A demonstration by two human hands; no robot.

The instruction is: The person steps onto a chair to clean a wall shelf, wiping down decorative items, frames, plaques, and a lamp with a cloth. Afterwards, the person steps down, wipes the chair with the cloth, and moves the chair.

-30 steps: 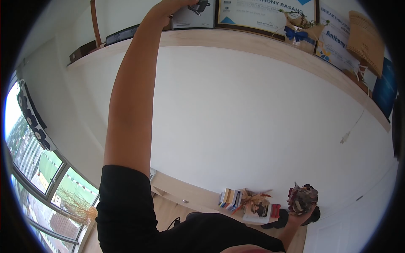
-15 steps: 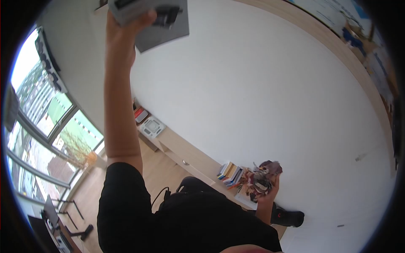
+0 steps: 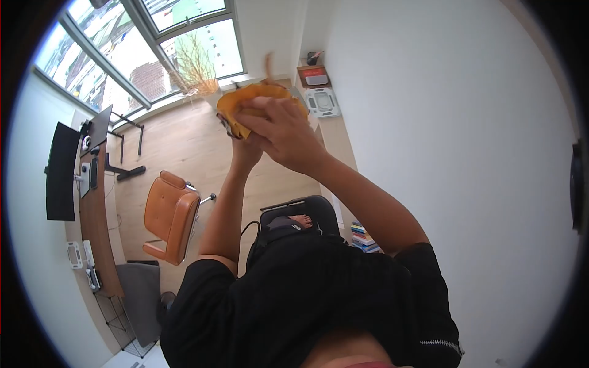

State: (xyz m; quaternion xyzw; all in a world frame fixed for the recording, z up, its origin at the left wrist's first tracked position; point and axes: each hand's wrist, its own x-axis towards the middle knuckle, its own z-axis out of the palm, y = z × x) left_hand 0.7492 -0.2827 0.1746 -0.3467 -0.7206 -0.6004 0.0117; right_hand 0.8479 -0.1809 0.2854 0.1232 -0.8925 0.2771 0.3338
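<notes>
Raised in front of me is a crumpled, yellow-orange bundle (image 3: 229, 105), with thin brown bits sticking up and a darker edge at its lower left. Whether it is cloth, paper or dried leaves I cannot make out. My right hand (image 3: 283, 134) lies across the near side, its bent fingers pressed into the yellow material. Just below and behind it, my left hand (image 3: 246, 151) supports the bundle from underneath, with most of its fingers hidden. The two hands are close together, partly overlapping.
Below me is a black seat (image 3: 325, 211) with a bare foot on it. A tan office chair (image 3: 172, 214) stands left, near a desk (image 3: 95, 208) with a monitor (image 3: 61, 175). Stacked books (image 3: 363, 238) and a white device (image 3: 322, 102) sit on a low cabinet along the wall.
The view has swung toward the window. My left hand came down from high up, and the grey box-like thing it held is out of view. My right hand rose to meet it at the bundle.
</notes>
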